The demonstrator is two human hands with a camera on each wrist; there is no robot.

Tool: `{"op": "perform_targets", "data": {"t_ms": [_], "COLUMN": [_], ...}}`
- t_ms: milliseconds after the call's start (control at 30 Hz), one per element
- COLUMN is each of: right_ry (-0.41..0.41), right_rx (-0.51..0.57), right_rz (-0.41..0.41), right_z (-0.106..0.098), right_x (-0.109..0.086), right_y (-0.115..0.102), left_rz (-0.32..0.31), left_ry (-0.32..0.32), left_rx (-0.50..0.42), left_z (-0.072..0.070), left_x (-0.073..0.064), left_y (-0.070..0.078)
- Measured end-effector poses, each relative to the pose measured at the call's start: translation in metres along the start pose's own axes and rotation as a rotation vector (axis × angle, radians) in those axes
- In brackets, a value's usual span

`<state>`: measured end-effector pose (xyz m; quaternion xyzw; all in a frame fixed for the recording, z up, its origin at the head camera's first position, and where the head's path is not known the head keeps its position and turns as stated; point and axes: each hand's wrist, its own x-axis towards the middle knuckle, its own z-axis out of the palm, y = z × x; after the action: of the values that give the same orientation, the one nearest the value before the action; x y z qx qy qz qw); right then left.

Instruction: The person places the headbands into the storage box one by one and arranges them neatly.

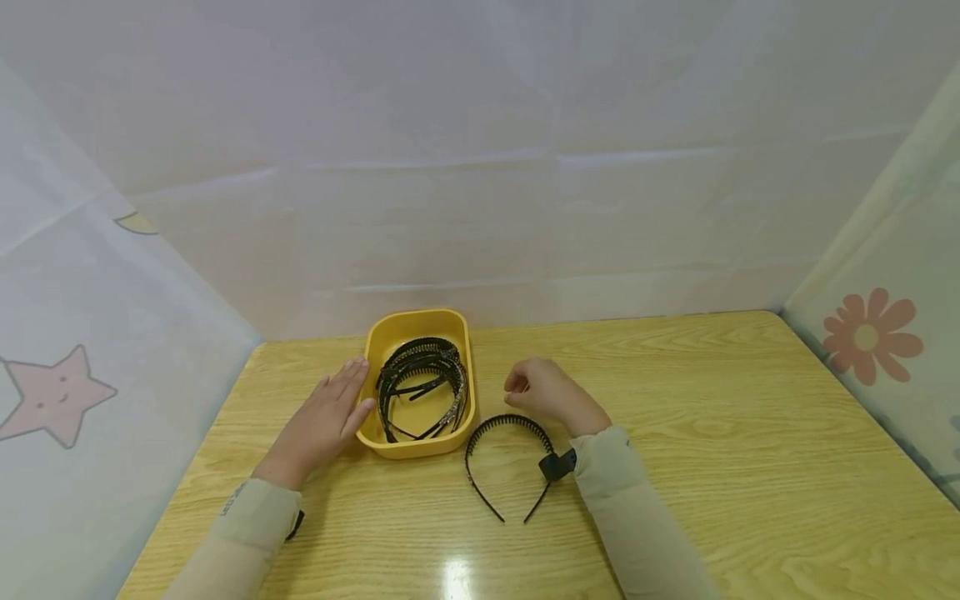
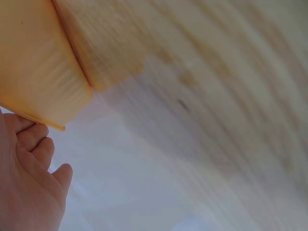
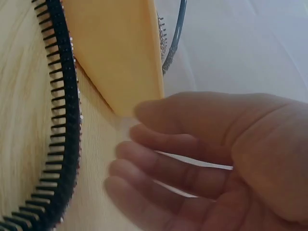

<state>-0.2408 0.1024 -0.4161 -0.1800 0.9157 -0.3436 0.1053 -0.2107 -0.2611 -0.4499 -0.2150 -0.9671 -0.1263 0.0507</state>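
A yellow plastic bin [image 1: 412, 450] stands on the table with several black headbands [image 1: 423, 354] piled inside. My left hand [image 1: 322, 425] rests against the bin's left rim, its fingers fairly straight; in the left wrist view they touch the edge. To the right of the bin is my right hand [image 1: 551, 392], fingers loosely bent and holding nothing. On the table just below it lies one black toothed headband [image 1: 510, 418], its two ends toward me. The right wrist view shows this headband's comb teeth [image 3: 57, 96] close up, apart from the fingers.
The wood-grain table [image 1: 712, 417] reaches back to a pale sheet [image 1: 525, 208] hung behind it. More sheets stand at both sides, the left with a pink star [image 1: 60, 396], the right with a red flower [image 1: 873, 337]. The right wristband [image 1: 557, 465] overlaps the loose headband in the head view.
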Motion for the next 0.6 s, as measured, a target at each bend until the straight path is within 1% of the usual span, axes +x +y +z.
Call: {"op": "perform_targets", "data": {"t_ms": [100, 167, 367, 600], "right_ry": [-0.049, -0.072, -0.095, -0.120], "right_rx": [-0.007, -0.011, -0.022, -0.036], "right_rz": [0.050, 0.066, 0.066, 0.067], "right_z": [-0.001, -0.001, 0.000, -0.001], "right_x": [-0.004, -0.007, -0.012, -0.013], "right_y": [0.001, 0.002, 0.007, 0.011], "left_rz": [-0.001, -0.004, 0.000, -0.004], "left_ry": [-0.001, -0.003, 0.004, -0.002], "left_rx": [-0.003, -0.004, 0.009, 0.014], "left_z": [0.000, 0.000, 0.000, 0.001], "left_x": [0.000, 0.000, 0.000, 0.000], "left_y": [0.000, 0.000, 0.001, 0.000]}}
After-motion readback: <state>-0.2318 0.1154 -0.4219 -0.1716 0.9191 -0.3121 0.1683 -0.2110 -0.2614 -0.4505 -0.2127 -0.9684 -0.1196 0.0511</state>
